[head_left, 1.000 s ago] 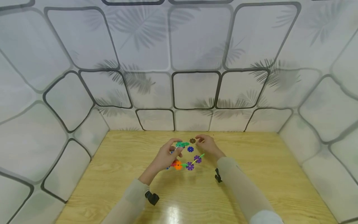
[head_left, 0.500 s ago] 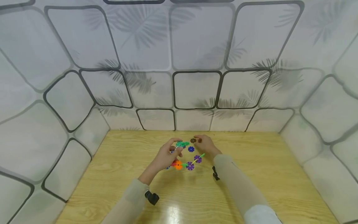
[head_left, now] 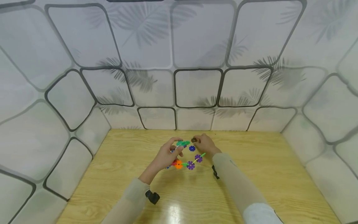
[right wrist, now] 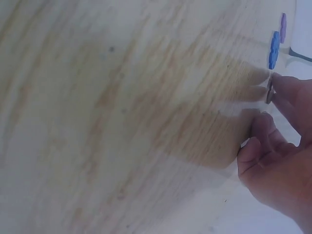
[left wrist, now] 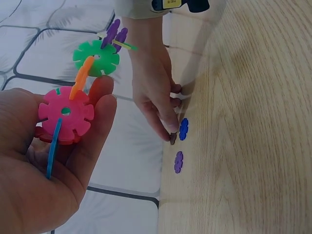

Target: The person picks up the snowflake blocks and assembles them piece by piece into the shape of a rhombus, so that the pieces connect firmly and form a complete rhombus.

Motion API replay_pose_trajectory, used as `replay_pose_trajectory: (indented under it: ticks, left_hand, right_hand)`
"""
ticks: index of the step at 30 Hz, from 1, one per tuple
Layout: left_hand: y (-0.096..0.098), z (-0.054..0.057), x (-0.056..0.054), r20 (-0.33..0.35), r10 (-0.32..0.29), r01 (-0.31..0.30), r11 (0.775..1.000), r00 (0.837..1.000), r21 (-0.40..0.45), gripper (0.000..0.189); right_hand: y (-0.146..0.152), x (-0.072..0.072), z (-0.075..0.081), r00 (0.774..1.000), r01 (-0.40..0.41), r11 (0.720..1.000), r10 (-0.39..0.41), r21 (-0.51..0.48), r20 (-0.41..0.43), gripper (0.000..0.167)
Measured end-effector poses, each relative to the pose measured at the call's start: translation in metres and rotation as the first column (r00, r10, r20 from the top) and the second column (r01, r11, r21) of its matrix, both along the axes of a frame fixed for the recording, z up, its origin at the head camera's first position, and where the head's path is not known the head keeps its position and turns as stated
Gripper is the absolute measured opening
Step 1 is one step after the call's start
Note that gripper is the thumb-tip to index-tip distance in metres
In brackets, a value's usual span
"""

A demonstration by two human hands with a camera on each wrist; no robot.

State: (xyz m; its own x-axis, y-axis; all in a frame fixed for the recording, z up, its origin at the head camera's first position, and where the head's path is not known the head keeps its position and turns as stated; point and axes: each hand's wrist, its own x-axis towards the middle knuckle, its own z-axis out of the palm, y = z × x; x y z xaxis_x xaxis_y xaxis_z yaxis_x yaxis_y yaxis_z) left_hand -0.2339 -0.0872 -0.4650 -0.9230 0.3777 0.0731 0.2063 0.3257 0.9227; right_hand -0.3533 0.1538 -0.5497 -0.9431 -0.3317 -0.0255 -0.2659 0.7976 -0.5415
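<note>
My left hand [head_left: 164, 158] holds a chain of interlocking plastic snowflake discs above the table. In the left wrist view, a pink disc [left wrist: 78, 122] lies between its fingers and thumb, linked to an orange disc [left wrist: 80, 80] seen edge-on and a green disc [left wrist: 108, 63]. The chain curves round to purple discs [head_left: 190, 165] at its far end. At the back of the table my right hand [head_left: 206, 145] pinches a brown disc [left wrist: 173, 138] by its edge, tilted up close to the tabletop. Beside it lies a loose blue disc [left wrist: 184, 129].
A loose purple disc [left wrist: 179, 162] lies flat near the blue one. The wooden table [head_left: 134, 143] ends at a patterned cloth wall [head_left: 193, 119] just beyond my hands. Black wrist cameras [head_left: 152, 197] sit on both sleeves.
My right hand has moved slightly left and its fingers have closed on the brown disc, which lay flat before and is now tipped. The left hand keeps the chain in nearly the same place.
</note>
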Motion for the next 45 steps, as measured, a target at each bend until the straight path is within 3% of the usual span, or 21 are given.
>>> replay_pose_trajectory:
  ticks: [9, 19, 30, 41, 45]
  left_hand:
    - [-0.003, 0.001, 0.003, 0.009, -0.017, 0.017, 1.000, 1.000, 0.013, 0.042]
    - [-0.002, 0.003, 0.006, 0.010, -0.024, 0.024, 1.000, 1.000, 0.019, 0.041]
    - [0.001, 0.003, 0.003, 0.006, -0.041, 0.041, 0.999, 0.999, 0.007, 0.041]
    - [0.004, 0.004, -0.003, 0.012, -0.005, 0.005, 1.000, 1.000, 0.003, 0.041]
    - [0.005, 0.004, -0.006, 0.002, -0.002, 0.002, 1.000, 1.000, 0.000, 0.043]
  right_hand:
    - [-0.004, 0.014, 0.005, 0.998, 0.060, 0.998, -0.060, -0.019, 0.008, 0.032]
    - [-0.005, 0.022, 0.007, 0.991, 0.133, 0.978, -0.125, -0.161, 0.056, 0.019]
    - [0.004, 0.030, 0.030, 0.997, 0.074, 0.946, -0.072, -0.315, 0.016, 0.019]
    - [0.009, 0.035, 0.063, 0.994, 0.055, 0.893, -0.005, -0.448, 0.112, 0.021]
    - [0.010, 0.036, 0.071, 0.994, 0.031, 0.879, 0.022, -0.475, 0.105, 0.020]
